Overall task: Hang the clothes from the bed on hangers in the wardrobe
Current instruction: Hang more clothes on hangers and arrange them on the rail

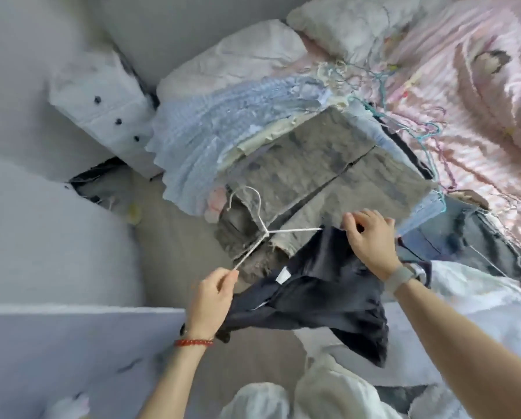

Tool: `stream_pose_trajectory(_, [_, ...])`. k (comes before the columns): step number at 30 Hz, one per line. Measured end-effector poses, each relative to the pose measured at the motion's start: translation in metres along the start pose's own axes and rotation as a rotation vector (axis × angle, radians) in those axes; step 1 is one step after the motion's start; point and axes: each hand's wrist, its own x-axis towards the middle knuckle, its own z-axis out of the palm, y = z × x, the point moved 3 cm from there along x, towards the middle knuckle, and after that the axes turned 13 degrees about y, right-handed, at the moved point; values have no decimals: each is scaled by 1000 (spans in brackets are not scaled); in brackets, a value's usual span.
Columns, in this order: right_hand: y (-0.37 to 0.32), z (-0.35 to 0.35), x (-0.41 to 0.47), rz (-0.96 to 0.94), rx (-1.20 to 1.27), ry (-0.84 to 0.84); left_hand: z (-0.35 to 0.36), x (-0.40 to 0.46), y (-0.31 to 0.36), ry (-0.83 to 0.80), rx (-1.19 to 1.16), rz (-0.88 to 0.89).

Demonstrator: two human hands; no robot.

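Note:
A white wire hanger (263, 234) hangs in front of me, hook pointing up and away. My left hand (212, 297) pinches the end of its near arm. My right hand (369, 240) pinches the far arm's end together with the edge of a dark navy garment (316, 300). The garment droops between my hands, a white label showing near its collar. Behind it, a grey folded piece (322, 173) tops a pile of clothes on the bed corner, with a light blue knit (223, 128) to its left.
The bed has a pink striped cover (477, 95) and two pale pillows. A tangle of coloured wire hangers (404, 116) lies on the cover. Dark jeans (477, 240) lie at the right. A white drawer unit (102, 98) stands left of the bed.

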Motion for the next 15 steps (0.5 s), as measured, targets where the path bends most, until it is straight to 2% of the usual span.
stream_pose_trajectory(3, [-73,61,-35,-223,142,-303,-73,-27,-73,263,138,-217])
stream_pose_trajectory(6, [-137,107,-94,-476,212,-567,-140,-72,-129,541,155,-365])
stream_pose_trajectory(11, [-225,144,-201,-830,284,-870,-218,-162,-197,901,228,-519])
stream_pose_trajectory(13, [-260,144,-237,-941,318,-929,-246,-193,-218,1007,245,-550])
stream_pose_trajectory(15, [-300,137,-266,-1103,354,-849,-278,-218,-238,1100,281,-560])
